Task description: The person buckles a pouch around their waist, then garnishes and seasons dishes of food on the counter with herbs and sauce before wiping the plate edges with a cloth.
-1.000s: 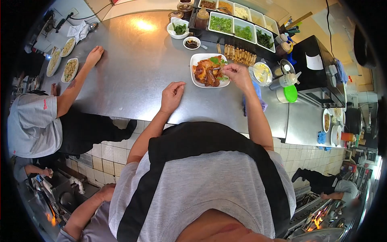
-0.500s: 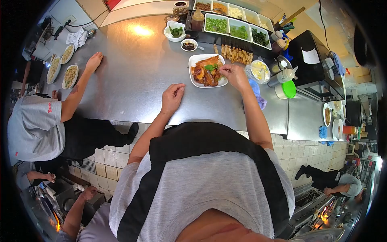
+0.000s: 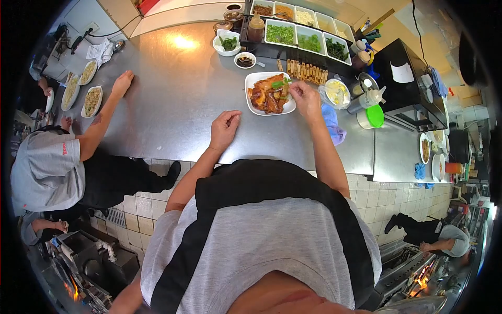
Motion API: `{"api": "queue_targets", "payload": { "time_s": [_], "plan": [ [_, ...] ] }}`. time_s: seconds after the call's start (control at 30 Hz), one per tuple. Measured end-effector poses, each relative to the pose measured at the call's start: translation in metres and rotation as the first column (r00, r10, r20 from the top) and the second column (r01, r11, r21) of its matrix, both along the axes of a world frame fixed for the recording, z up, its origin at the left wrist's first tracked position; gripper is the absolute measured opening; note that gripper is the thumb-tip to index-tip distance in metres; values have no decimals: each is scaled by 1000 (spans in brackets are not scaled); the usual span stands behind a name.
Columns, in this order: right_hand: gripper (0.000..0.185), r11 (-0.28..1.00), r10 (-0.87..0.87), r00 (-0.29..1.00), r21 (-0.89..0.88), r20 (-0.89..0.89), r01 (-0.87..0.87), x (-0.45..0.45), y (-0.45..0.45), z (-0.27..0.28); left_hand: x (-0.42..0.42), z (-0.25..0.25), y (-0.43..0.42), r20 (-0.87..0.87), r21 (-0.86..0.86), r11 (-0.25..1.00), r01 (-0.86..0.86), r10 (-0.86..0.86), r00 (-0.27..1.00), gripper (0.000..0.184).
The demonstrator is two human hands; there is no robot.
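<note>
A white square plate (image 3: 251, 104) of glazed, browned meat pieces (image 3: 267, 98) sits on the steel counter in front of me. My right hand (image 3: 307, 98) is at the plate's right edge, thumb and fingers pinched together. They grip a green herb sprig (image 3: 277, 83) by its stem end, and its leaves lie over the top of the meat. The fingertips partly hide the stem. My left hand (image 3: 225, 128) rests near the counter's front edge, left of the plate, with its fingers curled and nothing visible in them.
Behind the plate stand garnish tubs (image 3: 280, 32), a sauce bottle (image 3: 255, 29), a small sauce dish (image 3: 244, 60) and a bowl of greens (image 3: 227, 44). Wooden clips (image 3: 307, 71), a purple cloth (image 3: 333, 124) and a green-lidded tub (image 3: 372, 116) are rightward. A co-worker's hand (image 3: 123, 83) rests at left.
My right hand has shifted slightly right and down, and the herb leaves sit a little higher on the meat. My left hand stays put. A co-worker's arm at lower left has moved down.
</note>
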State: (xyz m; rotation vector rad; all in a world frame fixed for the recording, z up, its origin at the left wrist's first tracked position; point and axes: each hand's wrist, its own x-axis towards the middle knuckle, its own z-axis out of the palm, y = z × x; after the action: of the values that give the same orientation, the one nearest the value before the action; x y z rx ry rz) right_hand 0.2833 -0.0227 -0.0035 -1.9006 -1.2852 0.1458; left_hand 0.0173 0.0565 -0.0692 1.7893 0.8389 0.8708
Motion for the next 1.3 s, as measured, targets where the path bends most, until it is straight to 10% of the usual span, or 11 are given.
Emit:
{"api": "queue_targets", "payload": {
  "time_s": [0.5,0.73,1.03,1.3],
  "plan": [
    [18,982,185,980,-44,70,-182,8,18,-9,-1,-7,1,26,-36,999,-22,23,999,16],
    [17,984,139,990,108,16,-140,24,75,40,2,-3,-1,3,-36,998,-52,52,999,15],
    [71,989,-82,972,-102,220,106,8,200,27,1,-1,3,9,62,996,-64,63,998,13],
    [66,963,-196,951,-137,240,233,20,244,27,2,0,1,3,9,998,-61,61,998,15]
  ]
}}
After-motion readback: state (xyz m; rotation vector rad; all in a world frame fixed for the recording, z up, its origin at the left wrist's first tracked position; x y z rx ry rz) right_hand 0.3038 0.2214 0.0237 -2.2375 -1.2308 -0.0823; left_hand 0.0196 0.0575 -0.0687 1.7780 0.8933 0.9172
